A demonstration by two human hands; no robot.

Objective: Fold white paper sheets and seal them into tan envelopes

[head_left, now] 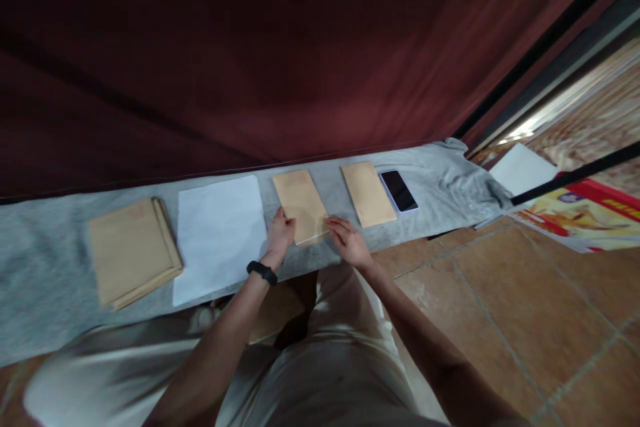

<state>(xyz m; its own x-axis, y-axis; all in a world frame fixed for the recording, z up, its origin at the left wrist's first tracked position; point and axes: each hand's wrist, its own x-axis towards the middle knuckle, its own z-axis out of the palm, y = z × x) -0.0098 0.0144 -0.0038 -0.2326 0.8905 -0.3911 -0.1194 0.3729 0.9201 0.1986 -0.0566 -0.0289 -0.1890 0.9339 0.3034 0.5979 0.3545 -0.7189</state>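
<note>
A brown paper envelope (302, 201) lies in front of me on the grey cloth, a thin white strip showing along its near end. My left hand (281, 233), with a black band on the wrist, is closed at the envelope's near left edge, thumb pointing away from me. At the near right corner, the fingers of my right hand (347, 240) are pressed together on the same envelope. Left of my hands rests a stack of white paper (220, 233). Another brown envelope (369, 193) lies to the right, apart from my right hand.
A pile of larger-looking brown envelopes (133, 250) lies at the left on the grey cloth (40, 267). A phone (399, 190) sits beside the right envelope. Dark red fabric (250, 60) rises behind. A printed red and yellow box (585, 213) stands over the tiled floor.
</note>
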